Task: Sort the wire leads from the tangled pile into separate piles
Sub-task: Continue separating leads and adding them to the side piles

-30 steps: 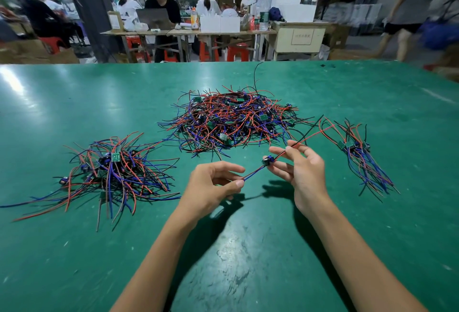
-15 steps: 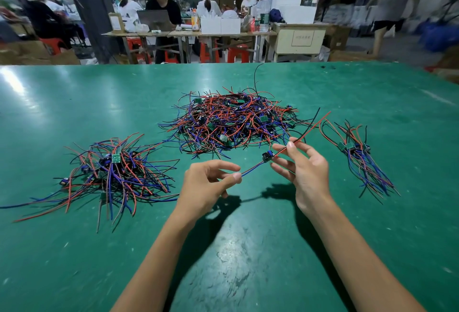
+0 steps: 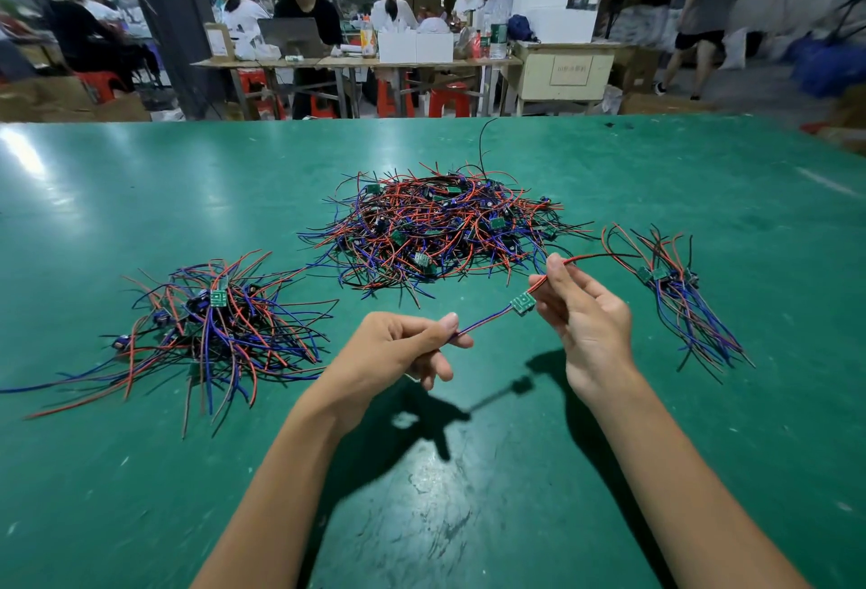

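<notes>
At frame centre, our left hand [image 3: 398, 349] and right hand [image 3: 581, 312] pinch one thin red-and-blue wire lead with a small green circuit board [image 3: 522, 304], held taut above the glossy green tabletop [image 3: 515, 495].

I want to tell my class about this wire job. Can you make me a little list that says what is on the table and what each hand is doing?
Table: green table
Middle pile: big tangled pile of red, blue and black wires with small green boards
Left pile: sorted pile, loosely spread
Right pile: small bundle, wires lying mostly side by side
Held piece: one wire lead with a green board, above the table
Left hand: pinches the blue end
Right hand: holds the red end
Background: people at other tables
</notes>
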Tool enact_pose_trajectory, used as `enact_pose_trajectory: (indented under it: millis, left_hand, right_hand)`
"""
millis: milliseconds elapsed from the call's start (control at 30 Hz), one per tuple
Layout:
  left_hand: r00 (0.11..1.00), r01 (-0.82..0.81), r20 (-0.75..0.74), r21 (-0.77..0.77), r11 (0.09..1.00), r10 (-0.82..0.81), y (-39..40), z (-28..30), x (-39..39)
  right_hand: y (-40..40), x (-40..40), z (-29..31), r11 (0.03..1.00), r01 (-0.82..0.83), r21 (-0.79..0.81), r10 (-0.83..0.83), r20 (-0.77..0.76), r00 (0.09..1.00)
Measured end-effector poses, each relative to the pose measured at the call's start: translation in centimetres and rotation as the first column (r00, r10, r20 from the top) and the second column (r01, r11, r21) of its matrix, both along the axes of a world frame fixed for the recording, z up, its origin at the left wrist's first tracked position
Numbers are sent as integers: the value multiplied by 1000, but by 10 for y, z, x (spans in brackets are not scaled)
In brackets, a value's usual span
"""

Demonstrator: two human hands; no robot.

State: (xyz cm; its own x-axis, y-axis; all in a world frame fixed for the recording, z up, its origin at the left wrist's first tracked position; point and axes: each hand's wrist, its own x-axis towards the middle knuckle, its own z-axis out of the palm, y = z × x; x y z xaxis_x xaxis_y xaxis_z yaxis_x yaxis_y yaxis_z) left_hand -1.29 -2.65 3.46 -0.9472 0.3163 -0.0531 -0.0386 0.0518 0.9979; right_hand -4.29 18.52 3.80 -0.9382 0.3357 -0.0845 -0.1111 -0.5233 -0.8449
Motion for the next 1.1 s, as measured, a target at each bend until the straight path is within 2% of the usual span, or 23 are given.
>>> enact_pose_trajectory:
  millis: [300, 433, 500, 533, 567, 633, 667, 733, 833, 900, 1000, 1033, 1100]
  left_hand:
    - [993, -108, -43, -54, 993, 106, 3, -4, -1]
    - [998, -46, -50, -96, 994, 42, 9, -5, 3]
    - [999, -35, -37, -117, 993, 31, 11, -4, 4]
    - [998, -55, -31, -125, 991, 52, 12, -3, 4]
    - [996, -84, -26, -130, 988, 81, 11, -3, 3]
    - [990, -143, -16, -114, 983, 142, 11, -5, 0]
    - [986, -164, -11, -103, 981, 164, 10, -6, -1]
    - [983, -182, -17, -112, 977, 181, 10, -8, -2]
    - [983, -184, -14, -138, 973, 184, 11, -11, -2]
    - [983, -185, -13, -143, 972, 185, 11, -12, -3]
    - [981, -196, -25, -141, 970, 194, 11, -14, -5]
    - [980, -201, -30, -142, 969, 199, 12, -14, -5]
    - [977, -214, -37, -147, 966, 211, 12, -14, -5]
  right_hand:
    - [1, 0, -2, 999, -47, 13, 47, 15, 999]
    - [-2, -2, -3, 995, 84, 49, -85, 18, 996]
    - [9, -11, 0, 949, 221, 226, -223, -14, 975]
    - [20, -20, 4, 883, 287, 371, -289, -52, 956]
    - [34, -32, 10, 778, 329, 536, -327, -101, 940]
    - [68, -58, 25, 469, 316, 825, -346, -157, 925]
    - [87, -72, 30, 345, 271, 899, -364, -138, 921]
    - [122, -96, 25, 204, 142, 969, -395, -51, 917]
    - [148, -103, -6, -12, -203, 979, -474, 173, 863]
    - [150, -102, -20, -126, -254, 959, -506, 158, 848]
    - [126, -111, -16, -287, 50, 957, -396, -166, 903]
    - [110, -113, -12, -296, 119, 948, -331, -218, 918]
    - [77, -113, -8, -220, 86, 972, -223, -136, 965]
